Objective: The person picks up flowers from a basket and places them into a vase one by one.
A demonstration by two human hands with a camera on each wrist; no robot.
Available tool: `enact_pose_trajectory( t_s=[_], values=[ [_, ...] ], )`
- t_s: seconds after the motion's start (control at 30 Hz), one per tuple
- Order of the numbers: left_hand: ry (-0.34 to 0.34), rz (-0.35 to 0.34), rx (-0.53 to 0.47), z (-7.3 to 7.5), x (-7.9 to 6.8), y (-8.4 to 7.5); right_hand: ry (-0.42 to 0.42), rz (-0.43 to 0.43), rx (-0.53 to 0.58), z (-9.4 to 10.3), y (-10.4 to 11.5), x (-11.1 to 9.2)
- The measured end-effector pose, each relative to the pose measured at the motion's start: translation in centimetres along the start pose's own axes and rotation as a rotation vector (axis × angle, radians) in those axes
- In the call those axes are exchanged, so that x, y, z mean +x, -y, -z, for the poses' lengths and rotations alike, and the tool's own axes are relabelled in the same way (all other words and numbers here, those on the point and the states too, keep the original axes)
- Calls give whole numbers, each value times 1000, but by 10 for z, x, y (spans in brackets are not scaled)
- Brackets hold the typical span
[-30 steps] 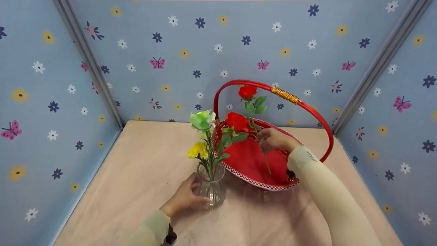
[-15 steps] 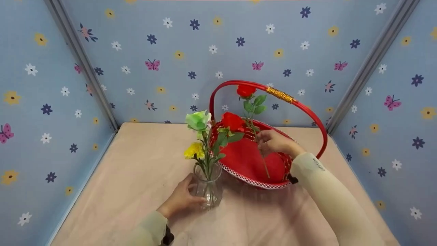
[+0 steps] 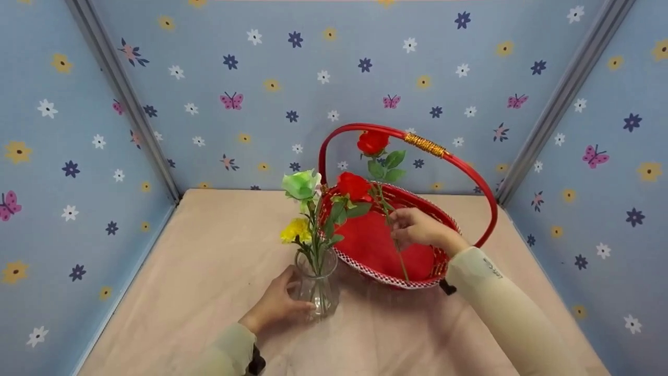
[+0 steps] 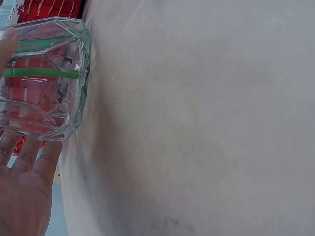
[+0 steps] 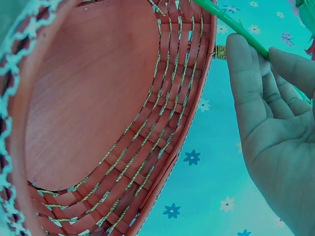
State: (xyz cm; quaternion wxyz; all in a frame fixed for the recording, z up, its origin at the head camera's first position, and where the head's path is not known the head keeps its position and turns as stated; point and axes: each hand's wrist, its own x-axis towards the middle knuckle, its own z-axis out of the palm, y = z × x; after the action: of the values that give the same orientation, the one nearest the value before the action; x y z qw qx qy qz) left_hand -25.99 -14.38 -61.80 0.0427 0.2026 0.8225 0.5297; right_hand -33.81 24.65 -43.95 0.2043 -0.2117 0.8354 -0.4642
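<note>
My left hand (image 3: 276, 303) holds the clear glass vase (image 3: 319, 287) from its left side, thumb in front and fingers behind. The vase stands upright on the table. Rising from it are a pale green flower (image 3: 301, 185), a yellow flower (image 3: 296, 231) and a red rose (image 3: 353, 186) with green leaves. To the right, over the basket, my right hand (image 3: 417, 228) pinches the thin green stem (image 5: 236, 24) of a second red rose (image 3: 373, 142) between thumb and fingertips. That rose is upright, bloom at the top, its stem end hanging below the hand.
A red woven basket (image 3: 376, 273) with a white-trimmed rim is tilted toward me behind the vase. Its tall red handle (image 3: 482, 193), wrapped in gold at the top, arches over it. Flower-patterned blue panels (image 3: 250, 62) enclose the pale cloth-covered table (image 3: 209, 250) at the back and sides.
The right hand has come down slightly and nearer to me with its rose, the stem end now lower in front of the basket. The left hand keeps its hold on the vase. The head view shifted slightly.
</note>
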Motion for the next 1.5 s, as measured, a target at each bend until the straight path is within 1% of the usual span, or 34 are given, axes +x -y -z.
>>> enact_pose_trajectory(
  t_s=[0.27,0.4,0.53,0.63,0.83,0.9,1.07,1.2,1.3,1.5],
  values=[
    [14,74,-3,1,0,-2,11,-17,14,-7,-5,-9],
    [21,57,2,1,0,-3,15,0,-3,-9,-8,-13],
    [21,49,-2,0,1,-4,4,36,-25,-9,-8,-17],
    [16,49,-5,-1,1,-4,-10,65,-43,-6,-5,-19],
    [8,16,-30,-1,1,-4,-56,113,-64,0,5,-21],
    [7,24,-25,-1,1,-4,-72,124,-51,3,10,-20],
    [12,69,-19,0,0,-2,-103,138,-19,7,22,-18],
    [8,65,-17,0,-2,-1,-114,148,16,5,31,-15],
    [5,55,-23,0,-2,-1,-121,166,69,1,37,-12],
    [21,44,-37,0,-2,-1,-137,206,226,-11,51,-6]
  ],
)
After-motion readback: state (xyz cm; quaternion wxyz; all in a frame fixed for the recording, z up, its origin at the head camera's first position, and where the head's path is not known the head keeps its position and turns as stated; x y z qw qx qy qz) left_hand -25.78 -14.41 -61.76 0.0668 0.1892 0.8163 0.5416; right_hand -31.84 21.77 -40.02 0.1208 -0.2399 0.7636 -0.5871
